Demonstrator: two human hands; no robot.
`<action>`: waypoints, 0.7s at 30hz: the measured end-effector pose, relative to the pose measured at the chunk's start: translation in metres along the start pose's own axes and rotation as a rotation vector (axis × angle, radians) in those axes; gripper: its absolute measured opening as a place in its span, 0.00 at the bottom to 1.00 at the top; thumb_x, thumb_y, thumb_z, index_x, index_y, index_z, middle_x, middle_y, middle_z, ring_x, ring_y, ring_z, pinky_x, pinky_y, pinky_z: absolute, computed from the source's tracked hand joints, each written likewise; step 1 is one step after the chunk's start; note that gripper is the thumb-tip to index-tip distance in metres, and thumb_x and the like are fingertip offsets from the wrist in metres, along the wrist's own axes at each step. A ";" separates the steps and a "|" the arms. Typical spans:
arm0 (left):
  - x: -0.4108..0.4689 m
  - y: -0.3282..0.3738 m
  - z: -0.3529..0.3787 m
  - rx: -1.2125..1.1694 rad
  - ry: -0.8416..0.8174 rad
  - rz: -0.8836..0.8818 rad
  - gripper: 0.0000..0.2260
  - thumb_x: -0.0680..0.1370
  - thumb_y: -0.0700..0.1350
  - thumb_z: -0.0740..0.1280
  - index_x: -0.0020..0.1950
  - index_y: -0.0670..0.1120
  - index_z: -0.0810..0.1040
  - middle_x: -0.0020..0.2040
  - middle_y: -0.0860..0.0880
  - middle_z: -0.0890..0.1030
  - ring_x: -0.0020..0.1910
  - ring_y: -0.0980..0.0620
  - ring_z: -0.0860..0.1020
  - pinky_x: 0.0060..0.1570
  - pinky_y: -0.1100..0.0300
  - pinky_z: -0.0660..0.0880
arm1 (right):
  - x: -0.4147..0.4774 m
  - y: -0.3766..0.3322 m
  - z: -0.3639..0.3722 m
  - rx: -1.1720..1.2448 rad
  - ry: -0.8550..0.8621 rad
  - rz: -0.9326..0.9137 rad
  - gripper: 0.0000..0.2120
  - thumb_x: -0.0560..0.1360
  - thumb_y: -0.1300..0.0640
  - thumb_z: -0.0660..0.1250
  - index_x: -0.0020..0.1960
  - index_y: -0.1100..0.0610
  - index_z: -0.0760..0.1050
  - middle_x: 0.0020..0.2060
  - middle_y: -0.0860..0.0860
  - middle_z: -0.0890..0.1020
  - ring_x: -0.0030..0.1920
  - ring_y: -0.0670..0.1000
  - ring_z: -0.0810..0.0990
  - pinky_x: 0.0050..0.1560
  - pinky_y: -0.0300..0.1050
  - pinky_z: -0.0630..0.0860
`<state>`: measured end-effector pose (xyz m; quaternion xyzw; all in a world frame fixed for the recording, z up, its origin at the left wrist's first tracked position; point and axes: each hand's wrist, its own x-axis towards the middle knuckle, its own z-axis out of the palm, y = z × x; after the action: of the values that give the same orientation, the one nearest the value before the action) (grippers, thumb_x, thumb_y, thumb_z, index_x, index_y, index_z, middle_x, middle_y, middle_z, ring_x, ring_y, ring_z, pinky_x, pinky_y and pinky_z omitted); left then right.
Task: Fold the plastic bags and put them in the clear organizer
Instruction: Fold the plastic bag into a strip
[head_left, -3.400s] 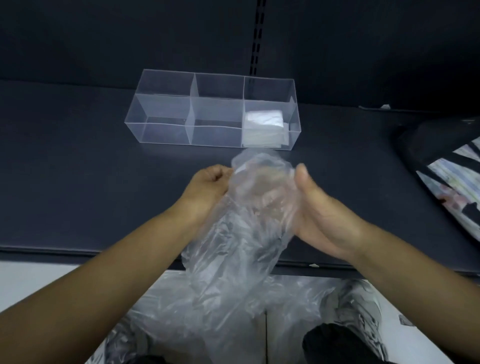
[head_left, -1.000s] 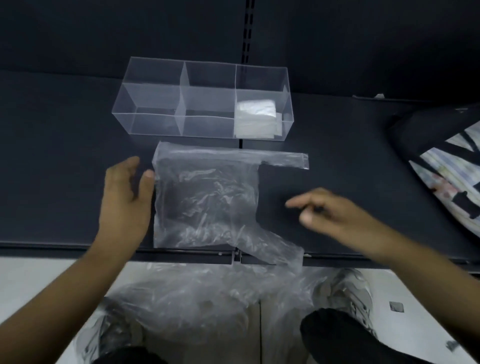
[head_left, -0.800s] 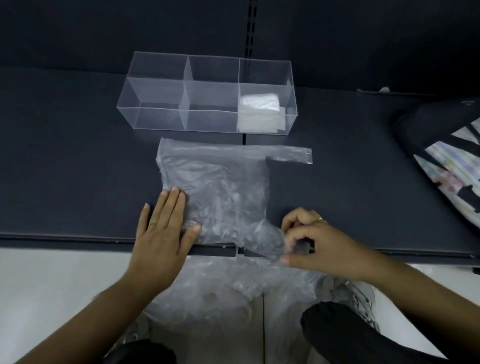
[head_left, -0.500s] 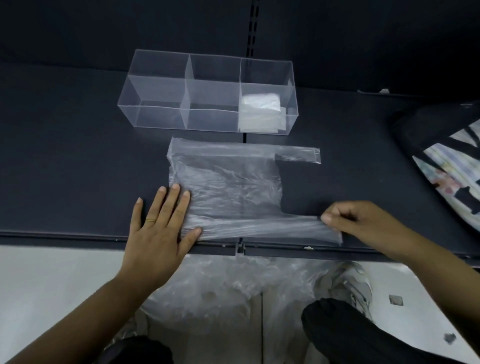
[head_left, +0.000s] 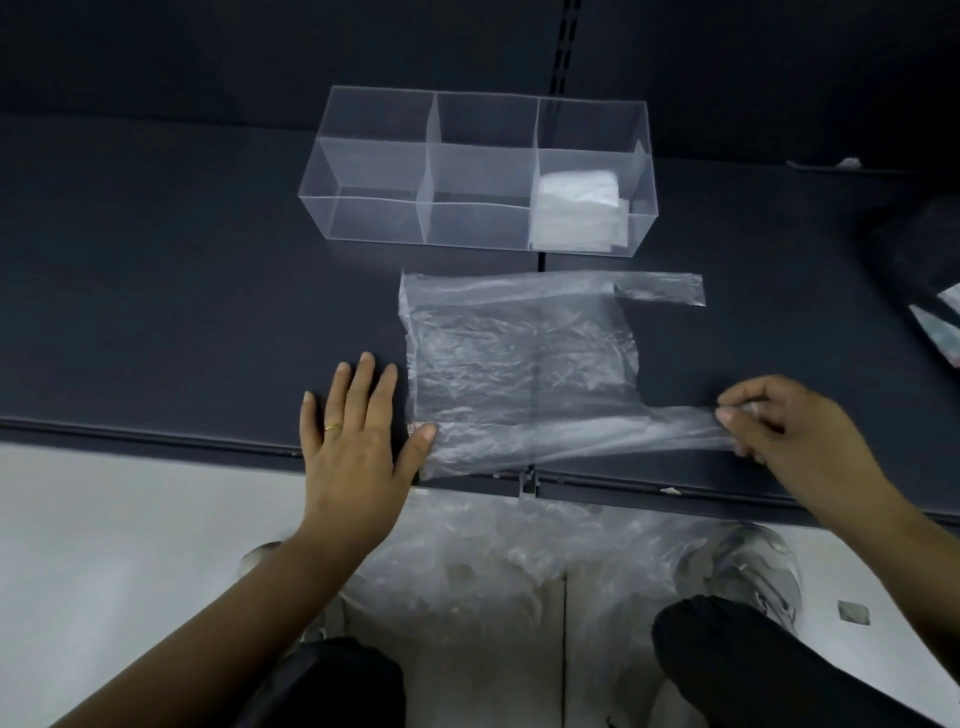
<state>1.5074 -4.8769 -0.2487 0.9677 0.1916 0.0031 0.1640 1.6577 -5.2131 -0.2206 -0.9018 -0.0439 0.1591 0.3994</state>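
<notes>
A clear plastic bag (head_left: 519, 364) lies spread flat on the dark shelf (head_left: 182, 291), its two handles pointing right. My left hand (head_left: 358, 441) lies flat at the bag's left edge, thumb pressing the near-left corner. My right hand (head_left: 779, 431) pinches the end of the near handle, which is stretched out to the right. The clear organizer (head_left: 374, 171) stands behind the bag with three compartments. A folded bag (head_left: 576, 213) sits in its right compartment; the other two hold nothing.
A heap of loose clear bags (head_left: 519, 571) lies on the floor below the shelf's front edge, between my knees. A dark bag with a striped item (head_left: 924, 270) sits at the shelf's right edge.
The bag went from being held bunched between both hands to lying flat on the shelf. My left hand slid off to its left edge. My right hand pulled the near handle out to the right.
</notes>
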 end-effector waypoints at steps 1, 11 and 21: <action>0.001 0.000 -0.001 -0.025 0.006 0.000 0.29 0.79 0.60 0.53 0.77 0.47 0.59 0.78 0.49 0.56 0.78 0.50 0.48 0.74 0.50 0.38 | -0.001 0.001 0.000 -0.004 0.012 -0.001 0.03 0.75 0.56 0.68 0.43 0.50 0.77 0.28 0.49 0.80 0.27 0.43 0.75 0.29 0.31 0.71; -0.023 -0.007 -0.042 -1.038 -0.451 -0.682 0.25 0.72 0.60 0.68 0.52 0.39 0.80 0.41 0.43 0.85 0.39 0.45 0.84 0.34 0.60 0.79 | -0.005 -0.015 -0.006 0.483 -0.172 0.259 0.04 0.74 0.59 0.67 0.48 0.58 0.78 0.23 0.50 0.70 0.23 0.44 0.66 0.20 0.34 0.63; -0.009 0.012 -0.041 -1.926 -0.613 -0.990 0.11 0.68 0.48 0.72 0.44 0.41 0.83 0.43 0.46 0.84 0.40 0.51 0.83 0.35 0.61 0.80 | -0.003 -0.016 -0.032 0.687 -0.502 0.222 0.25 0.64 0.46 0.79 0.53 0.60 0.78 0.24 0.49 0.65 0.22 0.44 0.62 0.21 0.33 0.63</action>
<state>1.5009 -4.8777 -0.2057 0.2150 0.4240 -0.1535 0.8663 1.6660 -5.2252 -0.1879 -0.6494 0.0128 0.4206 0.6334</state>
